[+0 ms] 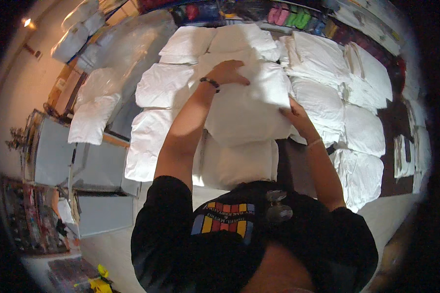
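A folded white cloth (247, 110) lies in front of me, on top of other folded white pieces. My left hand (228, 73) rests on its far left part, palm down, with thumb and fingers spread apart. At the right edge of the same cloth, my right hand (298, 118) grips its side; some of the fingers are hidden beneath or behind the edge. Closer to my body sits another white folded stack (239, 163), partly covered by the cloth above it.
Several white folded stacks stand in rows left (164, 85) and right (318, 100) of my hands. A dark gap (298, 163) shows beside the near stack. Clear plastic wrapping (137, 46) lies at far left, grey boxes (100, 166) below it. Shelves with coloured goods (298, 18) line the back.
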Action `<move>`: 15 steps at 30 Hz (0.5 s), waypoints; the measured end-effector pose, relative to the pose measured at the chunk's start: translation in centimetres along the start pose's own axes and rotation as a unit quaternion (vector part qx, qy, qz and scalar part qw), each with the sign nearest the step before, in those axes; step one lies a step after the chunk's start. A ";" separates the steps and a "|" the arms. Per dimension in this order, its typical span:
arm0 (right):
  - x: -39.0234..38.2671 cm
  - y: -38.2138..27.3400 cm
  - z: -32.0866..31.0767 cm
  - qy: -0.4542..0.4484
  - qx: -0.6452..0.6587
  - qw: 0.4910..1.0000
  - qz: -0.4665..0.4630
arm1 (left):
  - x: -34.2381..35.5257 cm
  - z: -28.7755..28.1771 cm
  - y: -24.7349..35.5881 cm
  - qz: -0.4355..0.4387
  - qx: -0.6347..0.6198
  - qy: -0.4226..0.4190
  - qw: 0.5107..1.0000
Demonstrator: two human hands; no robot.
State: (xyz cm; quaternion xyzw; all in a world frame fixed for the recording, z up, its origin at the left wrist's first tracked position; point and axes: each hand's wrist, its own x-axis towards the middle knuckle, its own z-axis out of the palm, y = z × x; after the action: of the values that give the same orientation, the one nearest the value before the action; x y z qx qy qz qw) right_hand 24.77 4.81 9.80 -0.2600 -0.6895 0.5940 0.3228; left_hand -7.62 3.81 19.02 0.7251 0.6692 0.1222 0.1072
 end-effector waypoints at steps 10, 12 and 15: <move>-0.2 2.2 1.9 0.111 -0.008 0.991 -0.074 | -4.1 0.0 4.1 0.052 0.058 0.040 0.996; 0.8 2.5 2.0 0.113 -0.016 0.993 -0.004 | -4.4 -0.5 4.2 0.045 0.033 -0.018 0.998; 0.8 1.4 2.1 0.037 0.071 0.997 -0.015 | -5.7 -1.9 4.4 0.024 -0.090 -0.102 0.990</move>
State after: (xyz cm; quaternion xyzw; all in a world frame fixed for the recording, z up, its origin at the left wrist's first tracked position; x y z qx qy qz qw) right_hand 22.59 4.25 8.32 -0.2475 -0.6371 0.6265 0.3746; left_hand -4.47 -2.27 22.08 0.7371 0.6233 0.1104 0.2368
